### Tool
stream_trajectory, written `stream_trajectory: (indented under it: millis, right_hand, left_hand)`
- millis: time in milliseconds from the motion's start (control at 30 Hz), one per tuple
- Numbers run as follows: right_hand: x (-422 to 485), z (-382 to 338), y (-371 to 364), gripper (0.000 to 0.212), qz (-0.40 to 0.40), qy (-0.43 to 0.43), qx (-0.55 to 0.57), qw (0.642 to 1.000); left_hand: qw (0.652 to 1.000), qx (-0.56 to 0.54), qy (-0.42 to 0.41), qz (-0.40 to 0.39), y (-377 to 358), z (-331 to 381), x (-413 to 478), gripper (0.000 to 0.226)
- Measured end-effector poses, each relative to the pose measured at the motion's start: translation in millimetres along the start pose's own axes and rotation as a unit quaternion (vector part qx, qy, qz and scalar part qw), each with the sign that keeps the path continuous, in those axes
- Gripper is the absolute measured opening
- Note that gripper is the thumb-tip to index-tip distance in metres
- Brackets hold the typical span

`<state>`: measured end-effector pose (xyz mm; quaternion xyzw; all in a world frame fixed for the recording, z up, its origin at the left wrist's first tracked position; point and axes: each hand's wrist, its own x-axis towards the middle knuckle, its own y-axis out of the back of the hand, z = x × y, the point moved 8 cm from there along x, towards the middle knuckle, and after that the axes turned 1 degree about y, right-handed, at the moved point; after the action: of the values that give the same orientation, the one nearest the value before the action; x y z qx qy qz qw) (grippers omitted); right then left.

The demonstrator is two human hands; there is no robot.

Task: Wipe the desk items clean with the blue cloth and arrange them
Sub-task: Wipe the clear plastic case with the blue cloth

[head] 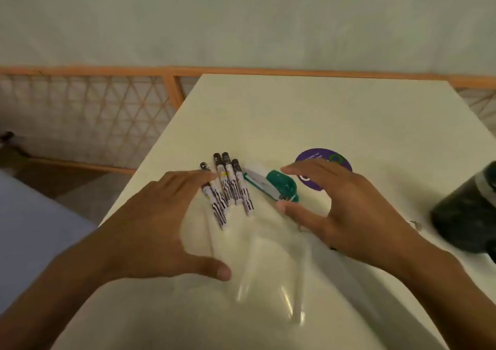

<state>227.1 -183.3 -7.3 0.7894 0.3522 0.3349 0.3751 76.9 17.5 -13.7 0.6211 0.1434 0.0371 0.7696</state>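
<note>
Markers: several lie side by side at the middle of the frame, caps toward the top. The bunch is loose and fanned, so to my eye it wants squaring up.
Left hand: your fingers are straight and spread and your thumb is held wide. The fingertips reach the upper end of the leftmost marker. You hold nothing. The flat palm looks placed to sweep or steady the row, not to pick one out.
Right hand: it is relaxed and gently curved, well apart from the other hand. Forefinger and thumb bracket the green stapler without closing on it. Whether they touch it I cannot tell. The pose reads as the start of a pick-up or a nudge.
Green stapler: it sits just right of the markers, angled like them, with one end by your thumb.
Purple disc: it lies flat, above and to the right of the stapler, partly under your right fingers.
Clear plastic: something see-through lies between your wrists at lower centre. It is too blurred to name.
Dark object: it stands at the right edge of the frame and is blurred.
Desk: its pale top runs from bottom centre up to a wooden lattice rail at upper left.
Blue cloth: I cannot see it, and neither hand carries it.
Stage: my guess is arranging, since both hands are set to gather items rather than wipe.
</note>
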Motion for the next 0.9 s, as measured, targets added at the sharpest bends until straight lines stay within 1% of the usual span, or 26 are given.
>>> stream_trajectory:
  millis: [33, 100, 233, 333, 467, 600, 767, 833, 900]
  right_hand:
    - [10, 4, -3, 0.058, -0.009, -0.008, 0.007, 1.000]
    - [28, 6, -4, 0.060, -0.023, -0.016, 0.012, 1.000]
    - [56, -4, -14, 0.059, -0.074, 0.011, 0.026, 0.997]
    - [62, -13, -21, 0.060, -0.123, 0.018, 0.027, 0.992]
    - [59, -21, -26, 0.061, -0.139, 0.033, 0.026, 0.989]
    - [60, -14, -29, 0.062, -0.132, 0.040, 0.011, 0.990]
    - [54, -6, -22, 0.061, -0.107, 0.054, -0.018, 0.993]
    - [44, -6, -17, 0.061, -0.089, 0.055, -0.035, 0.994]
    - [34, -6, -15, 0.061, -0.085, 0.050, -0.043, 0.994]
  left_hand:
    - [0.999, -0.005, 0.009, -0.039, -6, -6, 2, 0.152]
    - [0.996, 0.000, 0.025, -0.086, -18, -19, 6, 0.157]
    - [0.990, 0.022, 0.024, -0.140, -22, -28, 11, 0.160]
    - [0.990, 0.022, 0.006, -0.138, -14, -26, 9, 0.155]
    - [0.989, 0.033, -0.002, -0.142, -15, -26, 7, 0.143]
    - [0.991, 0.044, -0.015, -0.123, -15, -28, 12, 0.132]
    - [0.994, 0.059, -0.036, -0.081, -7, -24, 9, 0.131]
    - [0.995, 0.074, -0.051, -0.054, -3, -18, 3, 0.129]
    - [0.995, 0.079, -0.051, -0.043, -1, -15, -1, 0.130]
